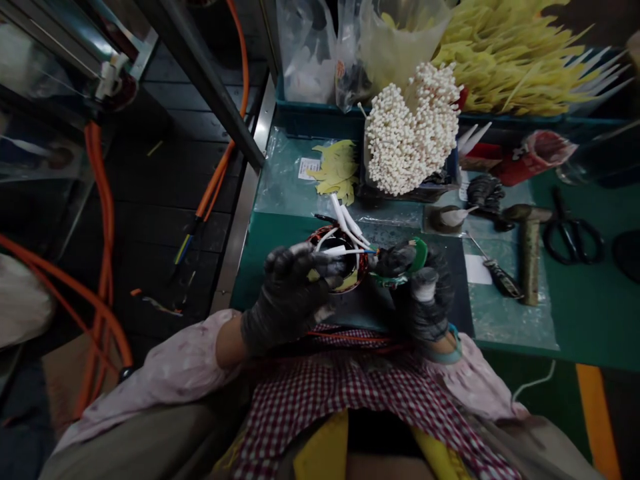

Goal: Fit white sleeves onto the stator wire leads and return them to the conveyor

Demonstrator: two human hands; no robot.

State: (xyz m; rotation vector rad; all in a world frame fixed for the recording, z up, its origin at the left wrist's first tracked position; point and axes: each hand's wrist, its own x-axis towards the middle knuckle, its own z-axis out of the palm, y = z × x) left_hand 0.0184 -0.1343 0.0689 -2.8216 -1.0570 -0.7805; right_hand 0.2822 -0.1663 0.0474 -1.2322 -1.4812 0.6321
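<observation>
In the middle of the bench lies a round motor stator [361, 265] wound with copper wire, with yellow paper showing at its lower edge. White sleeved leads [345, 217] rise from it toward the back. My left hand [290, 290], in a dark grey glove, curls its fingers over the stator's left side, close to a short white sleeve [334, 251]. My right hand [427, 300], gloved with tape on the thumb, is closed around a green-edged item [419, 255] at the stator's right. Its kind is partly hidden by the fingers. A thin white lead runs between stator and item.
Behind stand a box of white-tipped sticks [413, 127] and yellow paper pieces [336, 167]. To the right lie a hammer [530, 260], a screwdriver [503, 279], scissors [573, 237] and a red container [537, 157]. Orange cables [103, 200] hang left of the bench's metal edge.
</observation>
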